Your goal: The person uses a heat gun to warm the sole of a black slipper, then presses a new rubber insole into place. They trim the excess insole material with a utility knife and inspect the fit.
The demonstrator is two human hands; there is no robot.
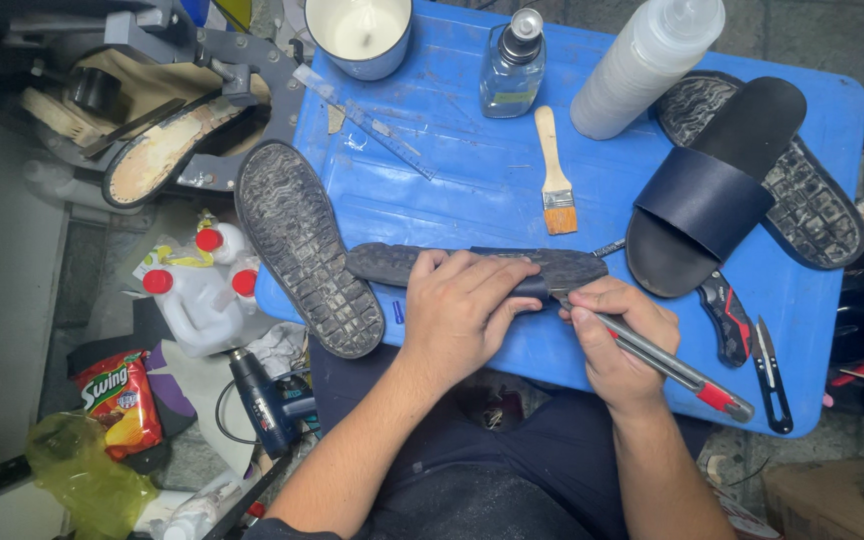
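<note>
My left hand [460,305] presses flat on a dark sole piece [392,263] that lies across the blue plastic table [472,180]. My right hand [617,340] grips a grey utility knife with a red end [682,372], its blade tip against the right end of that sole piece. A black treaded outsole [304,245] lies tread-up just left of my left hand, hanging over the table's edge.
A navy slide sandal [717,190] rests on another treaded sole [817,205] at the right. A paintbrush [555,175], glass bottle [512,65], white squeeze bottle [647,65], cup [360,35], ruler [367,122], folding knife [727,318] and snips [772,375] lie around. Jugs [202,300] and a heat gun [257,400] sit on the floor.
</note>
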